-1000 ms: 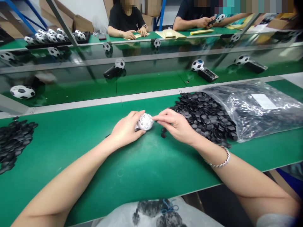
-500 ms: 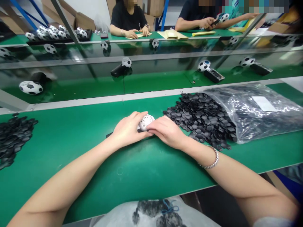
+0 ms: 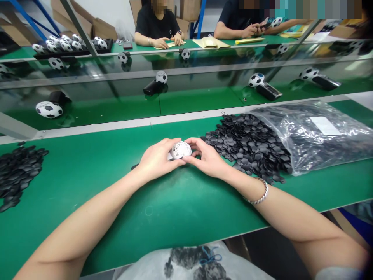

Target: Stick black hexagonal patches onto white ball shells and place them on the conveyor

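Observation:
A white openwork ball [image 3: 181,149] is held between my two hands, low over the green table [image 3: 116,210]. My left hand [image 3: 160,157] grips its left side, thumb in front and fingers behind. Around the right side curve the fingers and thumb of my right hand [image 3: 204,157], touching the ball. A dark part [image 3: 135,166] shows partly beneath my left wrist; the rest of it is hidden. To the right of my hands lies a pile of black pieces [image 3: 244,144], spilling from a clear plastic bag [image 3: 323,136].
Another black pile [image 3: 20,171] lies at the far left. Beyond the pale rail [image 3: 122,123], football-patterned balls with black bases [image 3: 49,109] lie on a green belt [image 3: 192,97]. Two people [image 3: 157,27] sit across, near a tray of balls [image 3: 70,50].
My right hand's fingers have spread from a pinch at the ball's front to around its right side, uncovering more of it. Beyond the rail, the front row has shifted right and the back row left.

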`<action>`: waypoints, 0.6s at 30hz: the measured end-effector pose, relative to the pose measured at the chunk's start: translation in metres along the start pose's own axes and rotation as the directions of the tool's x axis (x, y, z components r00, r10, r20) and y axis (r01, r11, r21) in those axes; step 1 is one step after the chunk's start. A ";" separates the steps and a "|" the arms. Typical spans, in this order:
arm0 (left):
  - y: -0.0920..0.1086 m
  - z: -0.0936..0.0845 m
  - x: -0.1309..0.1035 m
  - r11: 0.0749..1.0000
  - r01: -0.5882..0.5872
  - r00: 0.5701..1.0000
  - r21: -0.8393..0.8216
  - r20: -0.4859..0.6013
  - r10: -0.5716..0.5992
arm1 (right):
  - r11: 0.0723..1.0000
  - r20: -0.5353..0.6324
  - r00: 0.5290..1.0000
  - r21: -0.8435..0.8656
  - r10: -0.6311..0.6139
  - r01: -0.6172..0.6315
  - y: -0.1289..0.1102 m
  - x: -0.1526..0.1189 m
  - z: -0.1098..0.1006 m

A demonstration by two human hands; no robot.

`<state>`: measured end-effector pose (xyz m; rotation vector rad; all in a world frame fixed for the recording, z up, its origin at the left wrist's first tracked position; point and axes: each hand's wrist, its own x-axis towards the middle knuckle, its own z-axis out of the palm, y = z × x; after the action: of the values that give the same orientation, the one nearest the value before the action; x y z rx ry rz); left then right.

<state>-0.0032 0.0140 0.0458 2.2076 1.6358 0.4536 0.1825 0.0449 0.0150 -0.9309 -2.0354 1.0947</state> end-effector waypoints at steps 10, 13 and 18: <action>-0.001 0.000 -0.001 0.997 -0.062 0.998 0.042 -0.008 0.062 | 0.996 0.014 0.999 -0.085 -0.029 0.030 0.001 0.003 -0.004; -0.002 -0.001 -0.002 0.997 -0.051 0.998 0.054 0.039 0.049 | 0.972 -0.031 0.999 -0.232 -0.045 0.036 0.011 0.012 -0.025; -0.001 -0.001 -0.002 0.987 -0.104 0.994 0.123 0.045 0.099 | 0.694 -0.111 0.991 -0.719 -0.074 -0.029 0.031 0.021 -0.055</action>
<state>-0.0050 0.0125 0.0463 2.3840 1.5764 0.3407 0.2230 0.0968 0.0168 -1.3000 -2.3812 0.1461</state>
